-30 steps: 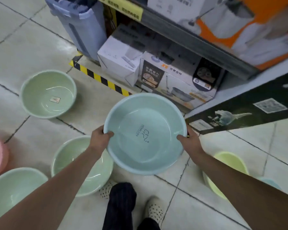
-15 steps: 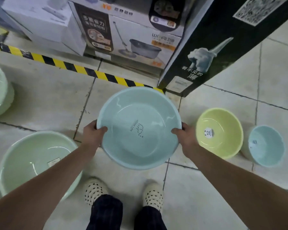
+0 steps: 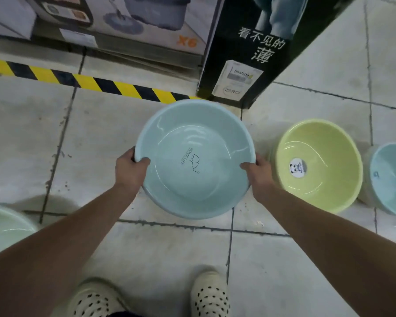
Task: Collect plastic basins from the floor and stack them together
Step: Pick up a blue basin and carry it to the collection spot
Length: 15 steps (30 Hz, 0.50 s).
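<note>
I hold a large light-blue plastic basin [image 3: 206, 143] above the tiled floor, its mouth facing up, a small elephant logo printed inside. My left hand [image 3: 129, 169] grips its left rim and my right hand [image 3: 260, 172] grips its right rim. To the right, a yellow-green basin [image 3: 325, 191] with a round panda sticker sits on the floor. Beside that one, at the right edge, stands a smaller blue basin [image 3: 391, 179]. A pale green basin [image 3: 5, 227] shows partly at the lower left edge.
Boxed goods [image 3: 128, 21] line the shelf base behind a yellow-and-black hazard stripe [image 3: 85, 82]. A tall black carton [image 3: 258, 49] stands on the floor just beyond the held basin. My two feet in spotted white shoes [image 3: 209, 294] are at the bottom.
The view has swung right and closer to the floor. The held blue basin moved with me toward the yellow-green basin; the green and pink basins on the left slid out of view.
</note>
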{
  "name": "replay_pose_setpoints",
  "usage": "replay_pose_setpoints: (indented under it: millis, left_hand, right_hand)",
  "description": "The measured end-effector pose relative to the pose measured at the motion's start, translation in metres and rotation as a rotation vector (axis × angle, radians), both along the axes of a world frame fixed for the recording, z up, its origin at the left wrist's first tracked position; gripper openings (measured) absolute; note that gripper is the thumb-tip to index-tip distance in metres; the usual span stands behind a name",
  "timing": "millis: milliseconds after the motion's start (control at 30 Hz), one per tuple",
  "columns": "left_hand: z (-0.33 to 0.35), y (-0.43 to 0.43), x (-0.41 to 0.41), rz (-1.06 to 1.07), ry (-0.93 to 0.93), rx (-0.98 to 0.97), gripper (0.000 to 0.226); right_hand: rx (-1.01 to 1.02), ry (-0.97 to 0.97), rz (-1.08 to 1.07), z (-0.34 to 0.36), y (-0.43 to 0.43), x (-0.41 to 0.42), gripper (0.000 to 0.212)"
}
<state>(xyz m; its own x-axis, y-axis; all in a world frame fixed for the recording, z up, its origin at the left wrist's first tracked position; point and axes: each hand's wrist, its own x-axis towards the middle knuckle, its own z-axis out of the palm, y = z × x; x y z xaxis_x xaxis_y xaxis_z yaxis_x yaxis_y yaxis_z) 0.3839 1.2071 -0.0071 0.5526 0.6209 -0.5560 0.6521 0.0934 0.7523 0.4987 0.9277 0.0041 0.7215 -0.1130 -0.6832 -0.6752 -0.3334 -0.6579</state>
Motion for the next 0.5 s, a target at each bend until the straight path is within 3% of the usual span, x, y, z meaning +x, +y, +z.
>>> replay_pose_setpoints:
  millis: [267,500]
  left_hand:
    - [-0.033,-0.008,0.005,-0.017,-0.01,0.01,0.026]
    - [-0.024,0.003,0.012,-0.043,0.131,-0.111,0.037]
  right_hand:
    - [-0.003,0.001,-0.057,-0.035,-0.005,0.003,0.051]
    - [-0.211,0.032,0.179,-0.01,-0.009,0.015,0.039]
